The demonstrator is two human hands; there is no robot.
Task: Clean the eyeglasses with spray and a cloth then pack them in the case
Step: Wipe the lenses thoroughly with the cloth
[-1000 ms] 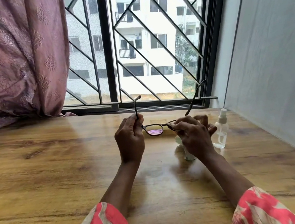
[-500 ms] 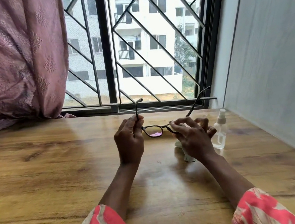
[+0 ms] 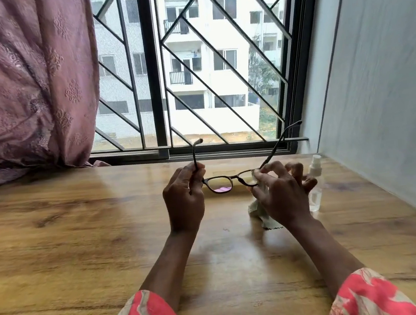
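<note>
Dark-framed eyeglasses (image 3: pixel 220 184) are held above the wooden table (image 3: pixel 68 238), temples unfolded and pointing toward the window. My left hand (image 3: pixel 184 199) pinches the left temple hinge. My right hand (image 3: pixel 281 195) presses a pale cloth (image 3: pixel 258 208) onto the right lens, which it hides; the cloth's tail hangs below the palm. The left lens shows a pink reflection. A small clear spray bottle (image 3: pixel 315 186) with a white nozzle stands upright just right of my right hand. No case is in view.
A barred window (image 3: pixel 193 81) runs along the table's far edge. A mauve curtain (image 3: pixel 25 87) hangs at the back left, its hem on the table. A grey wall (image 3: pixel 388 85) borders the table on the right.
My right thumb and fingers have shifted on the right lens with the cloth. The glasses have tilted slightly, and the right temple tip has dropped a little. The left hand stays put.
</note>
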